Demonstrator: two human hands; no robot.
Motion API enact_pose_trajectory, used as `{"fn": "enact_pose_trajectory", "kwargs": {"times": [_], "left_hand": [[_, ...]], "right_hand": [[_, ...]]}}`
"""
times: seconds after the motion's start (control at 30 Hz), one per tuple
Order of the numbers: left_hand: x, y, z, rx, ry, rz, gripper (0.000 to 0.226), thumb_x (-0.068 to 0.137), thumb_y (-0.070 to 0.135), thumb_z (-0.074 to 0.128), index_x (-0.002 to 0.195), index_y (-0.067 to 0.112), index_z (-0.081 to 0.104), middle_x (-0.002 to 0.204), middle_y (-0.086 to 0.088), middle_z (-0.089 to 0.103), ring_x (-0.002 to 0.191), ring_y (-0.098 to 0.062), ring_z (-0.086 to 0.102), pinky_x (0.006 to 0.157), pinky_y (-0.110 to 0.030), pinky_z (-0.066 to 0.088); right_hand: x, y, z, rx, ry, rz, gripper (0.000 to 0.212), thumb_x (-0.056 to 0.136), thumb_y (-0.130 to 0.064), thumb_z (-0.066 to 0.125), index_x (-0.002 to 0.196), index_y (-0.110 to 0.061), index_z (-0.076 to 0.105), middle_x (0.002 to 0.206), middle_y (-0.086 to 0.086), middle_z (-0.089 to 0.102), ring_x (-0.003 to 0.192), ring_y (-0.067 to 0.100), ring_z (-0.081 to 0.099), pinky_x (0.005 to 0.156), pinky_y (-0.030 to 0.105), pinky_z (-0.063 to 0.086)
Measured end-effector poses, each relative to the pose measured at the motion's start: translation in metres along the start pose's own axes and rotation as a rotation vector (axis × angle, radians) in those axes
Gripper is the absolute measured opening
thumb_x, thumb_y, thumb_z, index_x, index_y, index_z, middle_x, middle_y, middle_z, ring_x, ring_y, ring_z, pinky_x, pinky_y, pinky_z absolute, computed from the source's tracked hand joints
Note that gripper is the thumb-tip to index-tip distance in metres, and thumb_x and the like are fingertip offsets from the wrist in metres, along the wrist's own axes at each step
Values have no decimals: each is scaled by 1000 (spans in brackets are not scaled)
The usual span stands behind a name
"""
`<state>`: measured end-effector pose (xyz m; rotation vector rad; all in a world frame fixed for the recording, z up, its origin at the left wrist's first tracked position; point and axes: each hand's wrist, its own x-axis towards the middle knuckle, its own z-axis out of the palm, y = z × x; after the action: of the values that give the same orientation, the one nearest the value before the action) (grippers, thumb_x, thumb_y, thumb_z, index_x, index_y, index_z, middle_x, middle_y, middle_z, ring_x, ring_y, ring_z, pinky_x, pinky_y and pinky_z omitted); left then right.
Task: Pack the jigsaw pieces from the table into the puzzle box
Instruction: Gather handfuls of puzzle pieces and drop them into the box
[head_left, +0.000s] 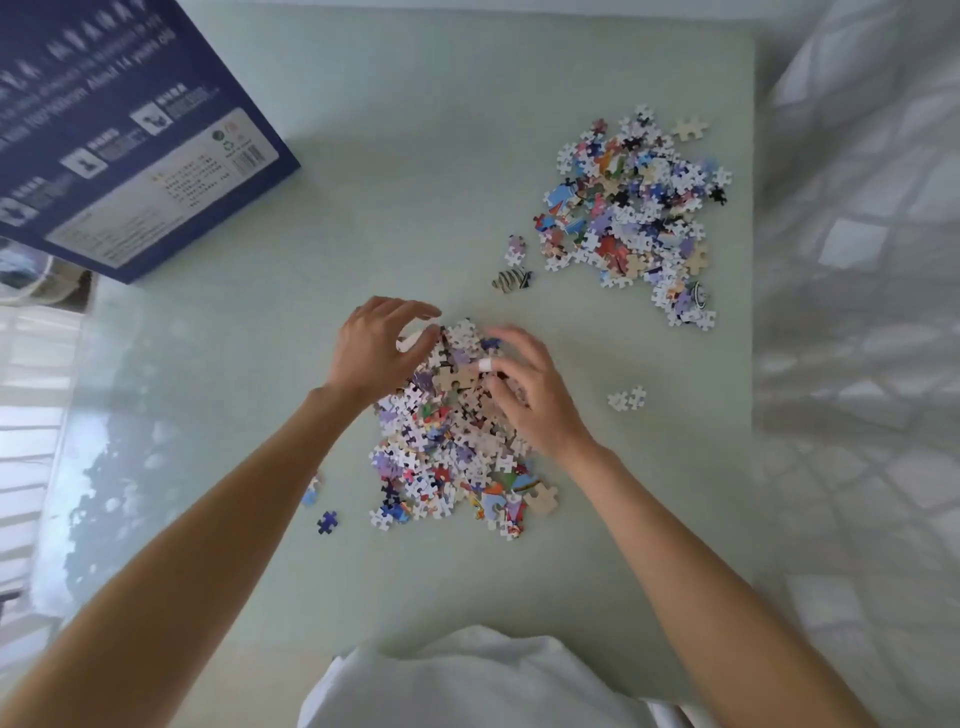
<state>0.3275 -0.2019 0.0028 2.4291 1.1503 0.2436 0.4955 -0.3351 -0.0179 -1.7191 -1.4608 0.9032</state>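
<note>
- Nearest the camera, a fold of white clothing (483, 680) fills the bottom middle, and both bare forearms reach forward from it over the pale green surface (415, 218).
- A single dark blue piece (327, 521) lies alone just left of the near pile, with another small pale blue piece (310, 493) a little beyond it.
- The near pile of jigsaw pieces (447, 457) sits in the middle of the surface, a loose heap of mostly white, purple and multicoloured pieces, some lying brown side up.
- The left hand (376, 351) rests at the far left edge of this pile, fingers spread wide and curled over the pieces; whether it grips any cannot be told.
- The right hand (524, 395) lies on the far right side of the same pile, fingers open and bent down onto the pieces, with a white band on one fingertip.
- Two small white pieces (627, 399) lie together to the right of the right hand, apart from both piles.
- Further off, a striped piece (511, 280) and a pale purple piece (515, 249) lie between the two piles.
- The far pile of jigsaw pieces (634, 208) spreads near the far right corner of the surface.
- The dark blue puzzle box (119, 130) is at the far left, tilted, its printed side facing the camera, well apart from both piles.
</note>
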Motion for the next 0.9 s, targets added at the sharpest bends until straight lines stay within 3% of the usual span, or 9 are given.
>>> {"fn": "enact_pose_trajectory", "kwargs": {"times": [0.07,0.17,0.3,0.4,0.53,0.67,0.9], "left_hand": [[29,10,2,-30,-1,48,36,91,43,43,113,22,63,108,4,67,105,-18,58,92,-38,45],[77,29,17,-44,-20,120,32,93,35,48,121,23,58,120,2,62,113,-19,55,96,-39,45],[133,46,47,39,-97,71,50,95,40,44,141,23,36,148,0,36,135,-20,34,111,-39,28],[167,54,70,46,-136,41,62,93,50,40,146,22,23,155,0,18,142,-20,17,117,-40,15],[219,57,82,-102,-110,18,63,95,50,37,147,18,22,154,-1,20,141,-20,18,116,-38,17],[274,62,94,-44,-78,71,58,97,48,30,145,16,27,152,-2,27,141,-18,18,116,-35,11],[333,96,116,-34,-229,354,60,94,49,16,146,19,25,153,0,25,143,-15,15,118,-39,7]], "right_hand": [[7,7,-31,-36,53,-9,24,92,-18,49,100,-5,67,132,7,50,126,13,39,107,8,21],[18,39,-83,-153,219,0,31,94,-21,42,110,-5,64,125,8,57,119,16,49,103,25,39],[35,90,-133,-328,367,168,43,95,-27,38,130,-5,49,142,11,43,138,23,27,114,41,22],[53,115,-143,-359,414,356,55,95,-34,33,142,-6,30,153,13,20,143,26,9,117,43,11],[96,131,-164,-337,420,396,55,100,-41,28,147,-14,18,156,8,8,144,20,2,118,35,5],[146,146,-191,-347,383,404,50,102,-32,23,147,-12,18,157,9,6,144,19,1,118,34,3],[195,164,-216,-400,261,307,46,102,-30,19,147,-18,20,156,2,12,144,12,3,116,29,-2]]}}
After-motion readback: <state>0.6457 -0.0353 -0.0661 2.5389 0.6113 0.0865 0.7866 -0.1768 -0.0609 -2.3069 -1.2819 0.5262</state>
